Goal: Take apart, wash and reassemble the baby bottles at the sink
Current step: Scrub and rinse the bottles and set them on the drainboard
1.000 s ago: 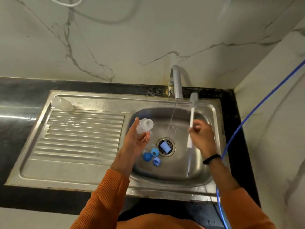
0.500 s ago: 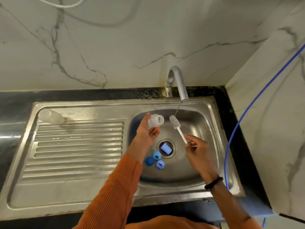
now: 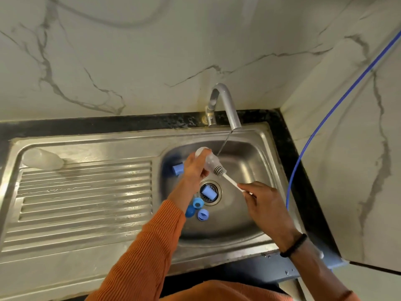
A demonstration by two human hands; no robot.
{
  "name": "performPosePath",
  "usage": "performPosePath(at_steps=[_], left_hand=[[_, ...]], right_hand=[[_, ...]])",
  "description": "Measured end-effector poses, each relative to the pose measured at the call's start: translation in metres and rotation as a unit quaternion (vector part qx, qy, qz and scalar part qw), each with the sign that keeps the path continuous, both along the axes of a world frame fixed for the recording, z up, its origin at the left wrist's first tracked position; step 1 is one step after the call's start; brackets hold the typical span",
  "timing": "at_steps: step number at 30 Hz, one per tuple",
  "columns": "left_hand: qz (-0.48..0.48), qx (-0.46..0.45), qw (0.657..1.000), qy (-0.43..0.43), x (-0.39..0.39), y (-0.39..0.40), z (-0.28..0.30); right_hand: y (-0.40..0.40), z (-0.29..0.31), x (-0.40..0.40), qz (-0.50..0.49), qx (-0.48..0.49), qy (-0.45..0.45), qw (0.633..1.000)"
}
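Note:
My left hand grips a clear bottle body over the sink basin, its mouth turned to the right. My right hand holds the white handle of a bottle brush. The brush's grey head sits at the bottle's mouth. A thin stream of water runs from the tap just beside the bottle. A blue cap lies on the drain. Three small blue parts lie left of the drain. Another blue piece shows behind my left hand. A second clear bottle lies on the drainboard's far left corner.
The ribbed steel drainboard stretches to the left of the basin. A blue hose runs down the right wall past the sink's right edge. Black counter borders the sink at the back, under a marble wall.
My right hand lowered the brush from upright under the tap and brought its head to the bottle's mouth. My left hand tilted the bottle toward the brush.

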State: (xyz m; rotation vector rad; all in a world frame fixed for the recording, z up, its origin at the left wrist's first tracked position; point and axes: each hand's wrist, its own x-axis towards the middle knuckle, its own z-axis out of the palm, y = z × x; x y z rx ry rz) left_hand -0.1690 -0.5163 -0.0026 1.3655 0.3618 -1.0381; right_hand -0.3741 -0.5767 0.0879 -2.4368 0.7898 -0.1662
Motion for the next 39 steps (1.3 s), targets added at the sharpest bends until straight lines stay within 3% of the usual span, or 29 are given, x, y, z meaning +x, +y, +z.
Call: performPosePath(at_steps=[3, 6, 9, 12, 15, 17, 19, 20, 21, 25, 28, 33, 35, 37, 39], left_hand=[[0.001, -0.032, 0.999, -0.004, -0.003, -0.003, 0.002], [0.004, -0.036, 0.999, -0.010, -0.005, -0.002, 0.002], [0.017, -0.039, 0.999, 0.009, -0.012, 0.003, -0.005], [0.041, -0.045, 0.998, 0.023, -0.019, 0.009, -0.010], [0.056, -0.067, 0.996, 0.035, -0.025, 0.013, -0.015], [0.028, -0.131, 0.990, 0.050, -0.025, 0.015, -0.013], [-0.009, -0.187, 0.980, 0.072, -0.026, 0.014, -0.007], [-0.003, -0.201, 0.975, 0.089, -0.027, 0.013, -0.004], [0.019, -0.213, 0.971, 0.112, -0.027, 0.012, -0.002], [0.168, -0.214, 0.942, 0.198, -0.019, 0.011, 0.008], [0.245, -0.230, 0.912, 0.237, -0.011, 0.013, 0.012], [0.288, -0.264, 0.888, 0.242, -0.010, 0.015, 0.018], [0.276, -0.280, 0.884, 0.253, -0.012, 0.017, 0.018], [0.260, -0.289, 0.884, 0.260, -0.014, 0.018, 0.020], [0.244, -0.307, 0.882, 0.261, -0.017, 0.017, 0.025]], right_hand=[[0.001, -0.003, 0.003, 0.004, -0.055, 0.005, 0.998], [0.001, -0.014, 0.008, -0.032, -0.032, -0.003, 0.999], [-0.001, -0.024, 0.009, -0.094, 0.087, 0.006, 0.992], [-0.001, -0.032, 0.010, -0.144, 0.240, 0.006, 0.960], [0.002, -0.037, 0.013, -0.216, 0.380, -0.023, 0.899], [0.001, -0.036, 0.018, -0.250, 0.508, -0.042, 0.824], [0.000, -0.032, 0.023, -0.278, 0.627, -0.062, 0.725], [0.001, -0.029, 0.024, -0.282, 0.659, -0.069, 0.694], [0.003, -0.027, 0.024, -0.275, 0.671, -0.068, 0.685], [0.022, -0.017, 0.007, -0.151, 0.660, 0.034, 0.735], [0.035, -0.011, -0.018, -0.076, 0.571, 0.109, 0.810], [0.046, -0.002, -0.044, -0.088, 0.467, 0.078, 0.876], [0.047, 0.000, -0.048, -0.104, 0.367, 0.042, 0.924], [0.050, 0.003, -0.052, -0.112, 0.350, -0.010, 0.930], [0.056, 0.006, -0.052, -0.128, 0.427, -0.059, 0.893]])
